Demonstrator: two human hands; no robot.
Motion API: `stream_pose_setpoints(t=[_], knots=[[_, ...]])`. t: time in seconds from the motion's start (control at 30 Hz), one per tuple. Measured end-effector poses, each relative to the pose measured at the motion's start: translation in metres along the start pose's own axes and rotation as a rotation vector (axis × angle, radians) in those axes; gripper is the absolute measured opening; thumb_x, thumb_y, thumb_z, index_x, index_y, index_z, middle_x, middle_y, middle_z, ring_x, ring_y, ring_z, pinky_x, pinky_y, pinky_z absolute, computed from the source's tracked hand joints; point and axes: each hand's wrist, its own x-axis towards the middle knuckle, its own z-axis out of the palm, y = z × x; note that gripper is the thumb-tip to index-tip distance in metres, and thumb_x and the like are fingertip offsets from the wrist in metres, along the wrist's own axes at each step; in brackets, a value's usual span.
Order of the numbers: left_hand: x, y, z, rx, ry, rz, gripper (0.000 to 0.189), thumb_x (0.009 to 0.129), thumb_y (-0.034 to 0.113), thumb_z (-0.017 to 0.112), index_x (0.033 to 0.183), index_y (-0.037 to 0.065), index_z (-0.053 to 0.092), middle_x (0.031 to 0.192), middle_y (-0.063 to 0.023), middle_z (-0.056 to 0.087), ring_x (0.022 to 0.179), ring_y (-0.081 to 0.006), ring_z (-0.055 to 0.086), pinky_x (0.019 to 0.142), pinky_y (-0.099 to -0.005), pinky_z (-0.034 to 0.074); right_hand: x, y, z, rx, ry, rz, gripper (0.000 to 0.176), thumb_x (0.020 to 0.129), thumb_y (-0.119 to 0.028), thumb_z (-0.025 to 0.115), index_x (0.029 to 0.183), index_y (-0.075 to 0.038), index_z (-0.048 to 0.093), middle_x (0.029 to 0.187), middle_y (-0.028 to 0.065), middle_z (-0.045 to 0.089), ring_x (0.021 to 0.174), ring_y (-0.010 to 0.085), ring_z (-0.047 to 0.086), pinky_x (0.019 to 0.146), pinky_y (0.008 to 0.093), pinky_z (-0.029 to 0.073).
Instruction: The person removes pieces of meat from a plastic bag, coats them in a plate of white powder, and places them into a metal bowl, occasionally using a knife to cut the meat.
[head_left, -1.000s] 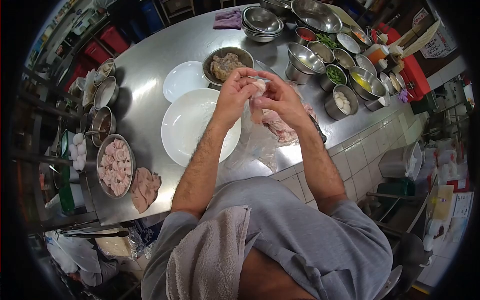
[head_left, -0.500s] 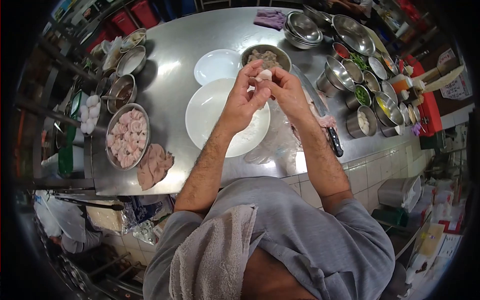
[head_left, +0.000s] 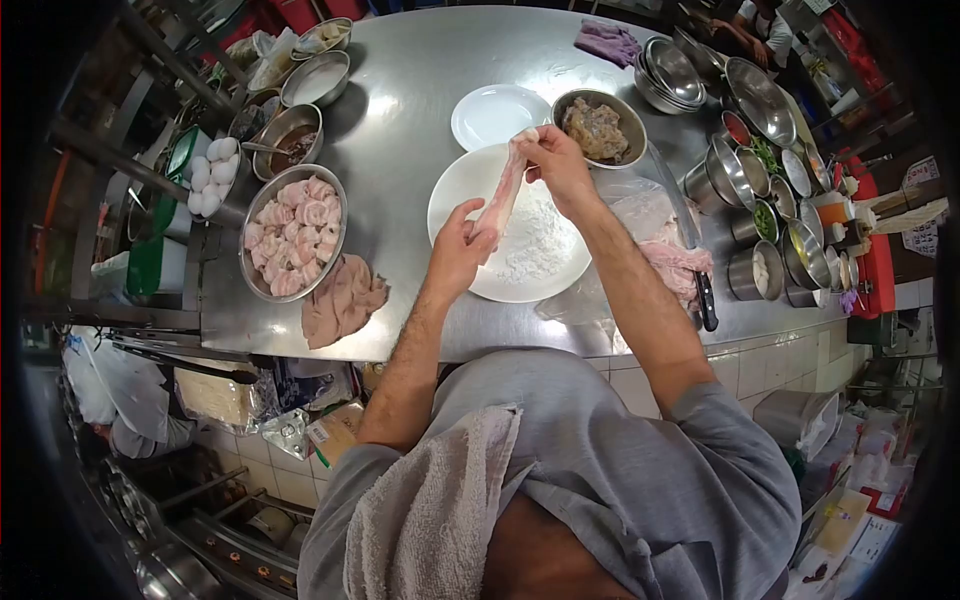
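A long pink strip of meat (head_left: 505, 193) is stretched between my two hands over a white plate (head_left: 447, 232) that holds white powder (head_left: 537, 240). My right hand (head_left: 560, 170) pinches its upper end, where a pale lump shows. The lower end lies in the fingers of my left hand (head_left: 457, 257). Behind my right hand stands a metal bowl of greyish filling (head_left: 598, 132). More strips of meat (head_left: 677, 262) lie on clear plastic to the right, beside a long knife (head_left: 683, 217). A metal bowl of pink rolled pieces (head_left: 293, 238) is at the left.
An empty white plate (head_left: 496, 117) sits behind the powder plate. A brown cloth (head_left: 343, 300), eggs (head_left: 212, 177) and a bowl of brown sauce (head_left: 291, 140) are at the left. Stacked bowls (head_left: 672, 72) and several ingredient containers line the right. A person (head_left: 762, 33) is at the far right.
My hands have moved apart, and the strip that was bunched between them is now stretched out. My left hand is lower. The view has shifted, so the table's things appear further right.
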Motion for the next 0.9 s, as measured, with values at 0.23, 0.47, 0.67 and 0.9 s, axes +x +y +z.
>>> stream_pose_setpoints(t=[0.23,0.47,0.67,0.9], knots=[[-0.013,-0.002,-0.002,0.270,0.171,-0.113,0.034,0.086,0.006,0.052,0.116,-0.001,0.038,0.081,-0.0146,0.062,0.068,-0.0161,0.062,0.059,-0.0301,0.048,0.026,0.048,0.015,-0.631,0.004,-0.208,0.027,0.081,-0.006,0.057,0.106,-0.005,0.049,0.074,0.0083,0.059,0.067,0.0151,0.057,0.060,0.0290,0.045],[0.008,-0.024,0.007,0.885,0.073,-0.033,0.024,0.082,0.012,0.058,0.100,0.002,0.048,0.083,-0.0222,0.062,0.075,-0.0367,0.061,0.066,-0.0439,0.048,0.031,0.066,0.011,-1.136,-0.041,-0.421,0.021,0.078,-0.004,0.053,0.099,-0.006,0.056,0.091,0.0164,0.055,0.089,0.0333,0.057,0.075,0.0416,0.047],[0.006,-0.014,0.013,1.206,0.068,-0.039,0.018,0.084,0.021,0.053,0.092,0.005,0.058,0.084,-0.0181,0.064,0.078,-0.0350,0.061,0.071,-0.0497,0.041,0.020,0.067,0.015,-1.247,-0.087,-0.491,0.015,0.072,-0.009,0.059,0.087,-0.007,0.062,0.093,0.0137,0.053,0.090,0.0314,0.054,0.077,0.0409,0.046],[-0.007,-0.023,0.009,1.340,0.159,0.131,0.015,0.078,0.018,0.058,0.090,0.011,0.063,0.095,-0.0078,0.057,0.095,-0.0250,0.048,0.083,-0.0455,0.027,-0.017,0.035,0.003,-1.261,-0.168,-0.247,0.018,0.075,-0.010,0.057,0.091,-0.007,0.065,0.103,0.0143,0.057,0.100,0.0313,0.053,0.084,0.0460,0.043]])
